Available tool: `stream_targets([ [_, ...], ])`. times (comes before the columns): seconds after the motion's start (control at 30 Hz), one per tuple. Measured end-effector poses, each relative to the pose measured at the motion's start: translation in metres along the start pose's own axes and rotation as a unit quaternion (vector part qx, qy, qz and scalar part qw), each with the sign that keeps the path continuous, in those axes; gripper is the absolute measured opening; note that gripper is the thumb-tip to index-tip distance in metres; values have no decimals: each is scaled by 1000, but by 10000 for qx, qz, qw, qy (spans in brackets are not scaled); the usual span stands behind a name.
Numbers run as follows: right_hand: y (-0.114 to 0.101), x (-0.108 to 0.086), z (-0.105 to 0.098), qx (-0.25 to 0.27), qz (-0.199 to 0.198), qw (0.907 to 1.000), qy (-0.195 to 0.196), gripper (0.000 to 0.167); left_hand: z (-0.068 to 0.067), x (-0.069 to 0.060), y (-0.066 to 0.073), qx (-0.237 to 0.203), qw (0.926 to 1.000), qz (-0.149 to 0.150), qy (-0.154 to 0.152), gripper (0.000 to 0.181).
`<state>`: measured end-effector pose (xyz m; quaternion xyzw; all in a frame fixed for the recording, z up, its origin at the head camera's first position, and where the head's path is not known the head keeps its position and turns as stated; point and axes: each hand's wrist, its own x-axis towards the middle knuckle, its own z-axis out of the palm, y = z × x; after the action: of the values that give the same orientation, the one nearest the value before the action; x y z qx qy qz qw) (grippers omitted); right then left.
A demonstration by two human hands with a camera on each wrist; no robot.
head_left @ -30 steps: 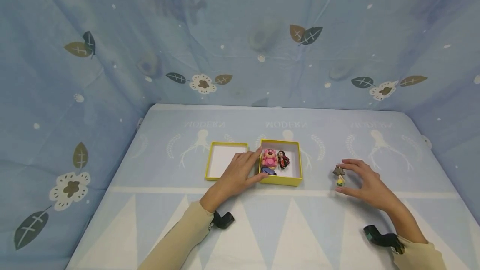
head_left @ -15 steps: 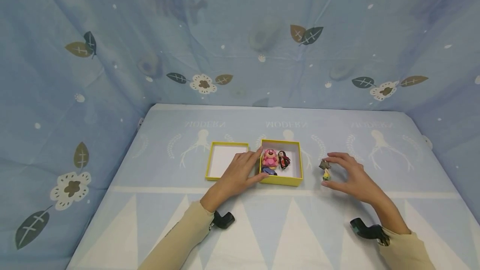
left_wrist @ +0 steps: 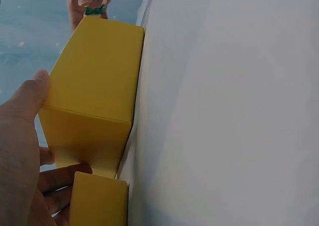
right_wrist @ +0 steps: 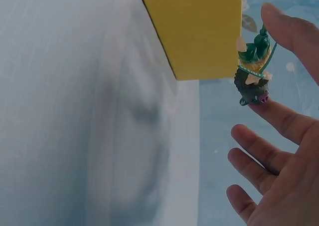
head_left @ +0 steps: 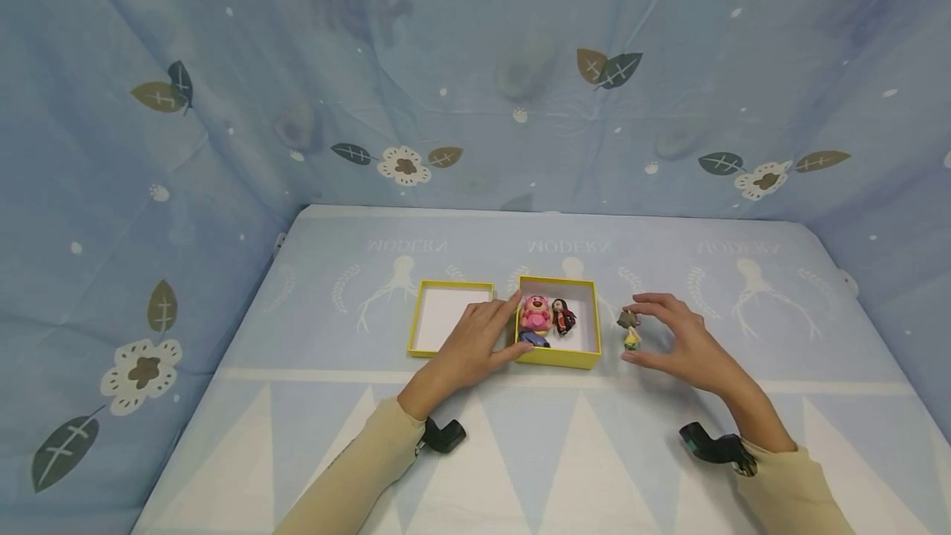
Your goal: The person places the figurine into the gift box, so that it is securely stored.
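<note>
My left hand [head_left: 470, 341] holds the open yellow box [head_left: 559, 358] at its left end, thumb at the front rim and fingers along the left side. Inside the box lie a pink bear figurine [head_left: 535, 316], a dark-haired doll figurine [head_left: 562, 318] in red, and a blue-purple figurine [head_left: 533, 339], partly hidden by the front wall and thumb. Just right of the box, my right hand [head_left: 687, 343] pinches a small figurine [head_left: 630, 330] with a grey-brown head and yellow-green body between thumb and index finger. In the right wrist view this figurine [right_wrist: 254, 69] appears upside down, its other fingers spread apart.
A shallow yellow-edged lid [head_left: 438, 316] with a white inside lies left of the box, partly behind the left hand. Everything rests on a patterned pale table [head_left: 357, 452], with blue floral cloth [head_left: 475, 89] hanging behind and at the sides.
My right hand has moved left with the figurine, from well right of the box to close beside it. My left hand, the box and the lid have stayed in place.
</note>
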<state>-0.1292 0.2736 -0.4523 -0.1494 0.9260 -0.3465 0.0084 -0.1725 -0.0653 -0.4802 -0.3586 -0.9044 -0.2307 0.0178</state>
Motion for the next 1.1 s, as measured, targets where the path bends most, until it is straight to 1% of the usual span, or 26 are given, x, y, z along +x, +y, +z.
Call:
stream_targets([
  [0.27, -7, 5, 1, 4, 76, 10000, -32, 67, 1, 0, -1, 14, 10000, 28, 56, 81],
  [0.5, -16, 14, 1, 73, -99, 9999, 1, 66, 1, 0, 0, 22, 10000, 4, 18, 81],
  [0.8, -24, 24, 4, 192, -335, 9992, -81, 68, 1, 0, 0, 51, 10000, -6, 29, 81],
  [1.1, -27, 31, 12, 252, -254, 9991, -215, 69, 2, 0, 0, 122, 9999, 17, 30, 82],
])
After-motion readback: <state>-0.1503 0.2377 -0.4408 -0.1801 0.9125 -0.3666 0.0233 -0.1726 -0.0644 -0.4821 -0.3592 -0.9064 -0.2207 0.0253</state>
